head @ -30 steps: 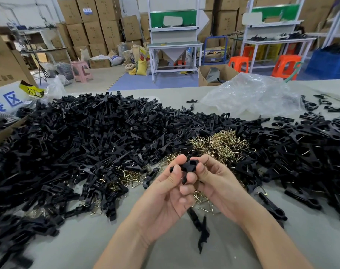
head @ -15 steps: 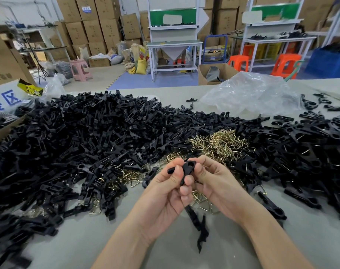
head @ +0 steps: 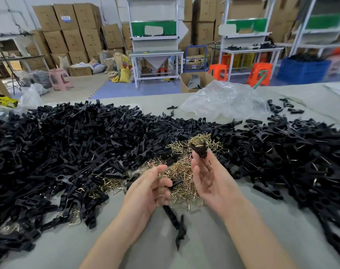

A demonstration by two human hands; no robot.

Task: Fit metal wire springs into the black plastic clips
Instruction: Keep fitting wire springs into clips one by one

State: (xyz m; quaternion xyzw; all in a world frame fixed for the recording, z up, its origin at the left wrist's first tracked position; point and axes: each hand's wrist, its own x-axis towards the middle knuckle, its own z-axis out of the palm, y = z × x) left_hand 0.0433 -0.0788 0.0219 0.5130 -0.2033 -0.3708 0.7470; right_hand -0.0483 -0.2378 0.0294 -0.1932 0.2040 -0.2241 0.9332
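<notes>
Black clip heap (head: 68, 152) covers worktop (head: 262, 239) left. My left hand (head: 151, 191) loosely curled, blurred: cannot tell if holding. Wire springs (head: 184, 171) piled mid-worktop. My right hand (head: 210, 177) pinches black plastic clip (head: 199, 150) above them. Pick single spring, seat squarely.

And the hands have split apart! The left hand (head: 147, 191) has let go and dropped back low and left, fingers loosened, while the right hand (head: 210, 181) has carried the black clip (head: 199, 150) up and off to the right, pinching it alone at the tips of its fingers (head: 209, 159). Where the two were pressed together, the heap of brass wire springs (head: 181, 171) now shows between them
</notes>
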